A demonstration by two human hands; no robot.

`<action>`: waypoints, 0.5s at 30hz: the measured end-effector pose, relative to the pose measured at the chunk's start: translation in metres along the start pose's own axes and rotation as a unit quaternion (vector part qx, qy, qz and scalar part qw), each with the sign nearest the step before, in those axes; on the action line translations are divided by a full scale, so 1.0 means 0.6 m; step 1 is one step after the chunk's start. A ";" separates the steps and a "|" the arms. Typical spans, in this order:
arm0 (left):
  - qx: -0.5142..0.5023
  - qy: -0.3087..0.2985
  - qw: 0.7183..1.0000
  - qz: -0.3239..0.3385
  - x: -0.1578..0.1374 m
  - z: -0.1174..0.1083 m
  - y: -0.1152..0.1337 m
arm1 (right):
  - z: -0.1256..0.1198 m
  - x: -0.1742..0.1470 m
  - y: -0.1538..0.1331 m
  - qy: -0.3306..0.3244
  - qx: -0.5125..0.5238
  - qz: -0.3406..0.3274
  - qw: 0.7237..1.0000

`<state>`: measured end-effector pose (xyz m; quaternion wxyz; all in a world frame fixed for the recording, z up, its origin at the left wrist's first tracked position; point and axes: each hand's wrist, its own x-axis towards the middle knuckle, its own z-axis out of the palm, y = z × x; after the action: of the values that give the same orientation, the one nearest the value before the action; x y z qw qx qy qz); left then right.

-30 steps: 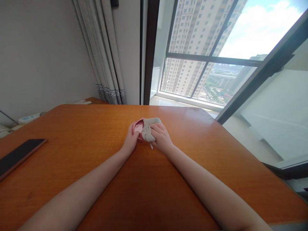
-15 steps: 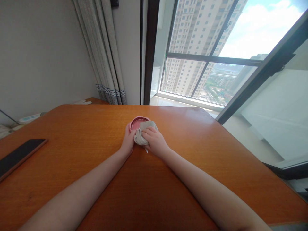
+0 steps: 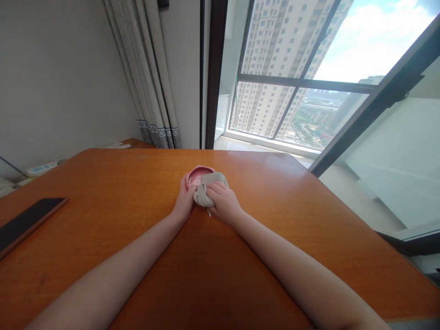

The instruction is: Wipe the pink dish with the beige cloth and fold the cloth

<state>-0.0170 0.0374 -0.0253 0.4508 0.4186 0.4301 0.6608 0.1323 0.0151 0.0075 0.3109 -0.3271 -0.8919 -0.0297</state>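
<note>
Over the middle of the wooden table point(image 3: 147, 183) is a pink dish point(image 3: 199, 171) with a raised rim, its inner side facing me. My left hand point(image 3: 184, 197) is closed on the dish's left edge, the thumb near the front. A bunched pale grey cloth point(image 3: 203, 196) covers the dish's right and front part. My right hand point(image 3: 222, 199) is closed around the cloth and presses it against the dish. A small white end, perhaps the cloth's tag, hangs below it. The cloth hides the dish's lower right side.
A flat dark panel with a brown edge point(image 3: 27, 220) lies on the table at the left. Beyond the left edge is a white power strip or similar device point(image 3: 43, 168). A grey curtain point(image 3: 151, 91) and a large window point(image 3: 292, 82) stand behind the table.
My right hand and the cloth have shifted slightly to the right on the dish. The dish seems slightly turned, and my left hand keeps its hold.
</note>
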 end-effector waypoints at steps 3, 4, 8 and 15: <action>0.015 -0.004 1.000 0.009 0.000 -0.001 -0.001 | -0.001 -0.001 0.001 0.018 -0.003 0.005 1.000; 0.018 -0.004 1.000 0.009 0.001 -0.001 -0.001 | -0.002 -0.001 0.001 0.019 -0.004 0.006 1.000; 0.027 -0.001 1.000 0.008 0.003 -0.002 -0.004 | -0.003 0.000 0.000 0.008 -0.023 0.026 0.999; 0.029 0.009 0.999 0.014 0.007 -0.005 -0.011 | 0.002 0.005 -0.005 -0.035 -0.029 0.027 0.999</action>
<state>-0.0190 0.0422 -0.0320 0.4250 0.4320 0.4472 0.6578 0.1279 0.0145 0.0088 0.2708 -0.3608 -0.8917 -0.0354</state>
